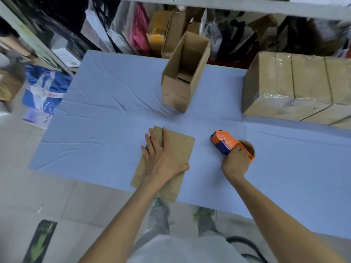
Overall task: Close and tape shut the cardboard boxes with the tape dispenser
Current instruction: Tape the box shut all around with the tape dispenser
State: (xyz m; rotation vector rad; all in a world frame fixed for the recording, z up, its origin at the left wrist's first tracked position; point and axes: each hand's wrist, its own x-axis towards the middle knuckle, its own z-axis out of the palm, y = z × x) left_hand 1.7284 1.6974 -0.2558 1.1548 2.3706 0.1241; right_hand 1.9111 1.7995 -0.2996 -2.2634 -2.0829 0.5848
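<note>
Though flat, box [180, 147] at table [95, 111] edge.

Your right hand [235, 162] hides the grip of the tape dispenser [223, 142], your left hand [163, 158] masks much of the flattened box [182, 147] in front of the open box [178, 95], the taped stack [284, 88] right of it runs off-frame, bags [133, 25] behind it all blur.

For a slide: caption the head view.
Left hand flat on a flattened brown cardboard box; right hand grips an orange-and-blue tape dispenser on the blue table.
</note>
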